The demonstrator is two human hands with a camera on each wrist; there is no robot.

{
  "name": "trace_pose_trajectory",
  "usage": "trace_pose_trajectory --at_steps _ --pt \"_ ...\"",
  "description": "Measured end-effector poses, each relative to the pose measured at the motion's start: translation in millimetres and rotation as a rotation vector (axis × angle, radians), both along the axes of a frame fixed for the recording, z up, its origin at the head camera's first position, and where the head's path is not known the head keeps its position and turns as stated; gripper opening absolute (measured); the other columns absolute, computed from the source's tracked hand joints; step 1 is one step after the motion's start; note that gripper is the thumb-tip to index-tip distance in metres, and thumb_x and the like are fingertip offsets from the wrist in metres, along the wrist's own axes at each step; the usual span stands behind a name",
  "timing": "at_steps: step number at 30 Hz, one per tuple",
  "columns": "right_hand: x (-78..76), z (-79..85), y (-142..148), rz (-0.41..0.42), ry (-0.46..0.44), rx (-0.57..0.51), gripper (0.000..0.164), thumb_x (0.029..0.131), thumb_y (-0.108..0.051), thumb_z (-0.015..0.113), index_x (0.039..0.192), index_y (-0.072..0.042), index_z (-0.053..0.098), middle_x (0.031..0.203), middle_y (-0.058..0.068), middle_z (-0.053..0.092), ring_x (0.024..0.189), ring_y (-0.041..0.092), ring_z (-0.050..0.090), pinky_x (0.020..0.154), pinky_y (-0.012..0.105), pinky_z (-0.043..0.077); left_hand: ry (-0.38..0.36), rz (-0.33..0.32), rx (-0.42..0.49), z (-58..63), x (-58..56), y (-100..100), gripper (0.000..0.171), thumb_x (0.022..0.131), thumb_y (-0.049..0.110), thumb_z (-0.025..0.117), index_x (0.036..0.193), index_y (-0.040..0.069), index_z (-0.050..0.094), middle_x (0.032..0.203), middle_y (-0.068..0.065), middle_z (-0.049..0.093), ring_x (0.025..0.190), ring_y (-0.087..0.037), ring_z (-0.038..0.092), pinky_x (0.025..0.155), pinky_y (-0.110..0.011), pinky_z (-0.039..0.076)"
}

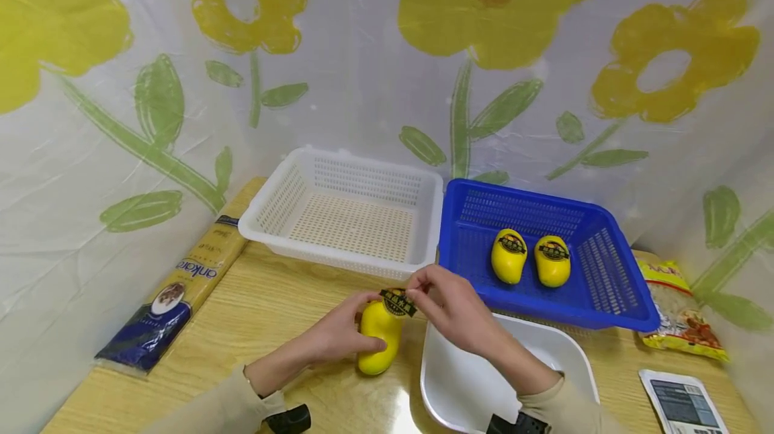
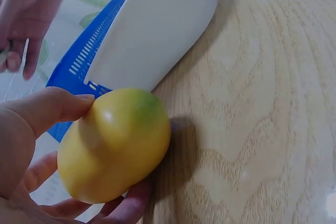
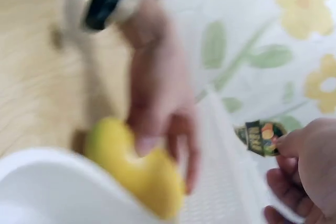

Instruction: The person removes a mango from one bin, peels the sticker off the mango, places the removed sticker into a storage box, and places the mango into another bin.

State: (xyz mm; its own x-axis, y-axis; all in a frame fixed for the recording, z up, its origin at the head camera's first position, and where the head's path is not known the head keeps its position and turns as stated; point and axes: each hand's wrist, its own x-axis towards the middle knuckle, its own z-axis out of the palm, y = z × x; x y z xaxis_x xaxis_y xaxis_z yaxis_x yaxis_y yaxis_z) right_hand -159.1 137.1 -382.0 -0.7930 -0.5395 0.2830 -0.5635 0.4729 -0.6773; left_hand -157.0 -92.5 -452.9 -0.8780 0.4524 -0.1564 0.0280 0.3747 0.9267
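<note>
I can see the left hand (image 1: 345, 332) grasping a yellow mango (image 1: 379, 341), which sits between its thumb and curled fingers. Just beyond them, the right hand (image 1: 453, 310) pinches a dark label (image 1: 396, 302) by its edge. Past those right fingers, two labelled mangoes (image 1: 508, 265) lie in a blue basket (image 1: 468, 249).

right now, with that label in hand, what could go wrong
The label is pinched at one edge by the right hand, so it might curl or crease. The smooth, rounded mango in the left hand could slip or roll if the grip loosens. The right forearm crosses over the white basin and may bump it.
</note>
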Motion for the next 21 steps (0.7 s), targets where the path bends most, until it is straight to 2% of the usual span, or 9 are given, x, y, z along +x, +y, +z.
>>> trace_pose_trajectory --at_steps 3,5,9,13,21 --pt "0.5 14.6 13 -0.069 -0.179 -0.054 0.007 0.101 -0.022 0.057 0.100 -0.016 0.058 0.089 -0.003 0.061 0.079 0.021 0.061 0.070 0.028 0.051 -0.008 0.007 0.009 0.6 1.1 0 0.074 0.076 0.017 0.083 0.140 0.012 0.046 0.129 -0.016 0.050 0.105 -0.028 0.057 0.081 -0.040 0.053" --pt "1.6 18.6 22 -0.109 -0.283 -0.062 0.008 0.101 -0.024 0.057 0.102 -0.016 0.058 0.090 0.000 0.060 0.082 0.028 0.060 0.069 0.028 0.049 -0.008 0.009 0.011 0.8 1.5 1 0.073 0.076 0.017 0.083 0.140 0.014 0.047 0.132 -0.016 0.048 0.105 -0.030 0.056 0.079 -0.039 0.053" --pt "4.7 18.5 38 -0.176 -0.408 -0.100 0.010 0.100 -0.023 0.059 0.104 -0.014 0.057 0.095 0.004 0.060 0.083 0.034 0.057 0.067 0.028 0.047 -0.010 0.013 0.009 1.3 1.5 1 0.073 0.076 0.016 0.083 0.140 0.015 0.048 0.133 -0.017 0.046 0.106 -0.032 0.055 0.077 -0.039 0.053" --pt "9.8 14.9 51 -0.195 -0.450 -0.158 0.013 0.098 -0.019 0.061 0.107 -0.010 0.057 0.099 0.008 0.059 0.083 0.032 0.060 0.070 0.029 0.049 -0.010 0.009 0.008 1.6 1.8 1 0.072 0.077 0.016 0.083 0.140 0.015 0.048 0.134 -0.017 0.046 0.107 -0.033 0.054 0.076 -0.039 0.053" --pt "18.2 12.1 70 -0.249 -0.446 -0.214 0.019 0.094 -0.015 0.066 0.108 -0.004 0.058 0.101 0.012 0.057 0.084 0.027 0.063 0.076 0.030 0.054 -0.016 0.001 0.018 0.8 1.1 1 0.071 0.078 0.017 0.081 0.140 0.014 0.047 0.137 -0.018 0.043 0.110 -0.035 0.052 0.074 -0.039 0.054"
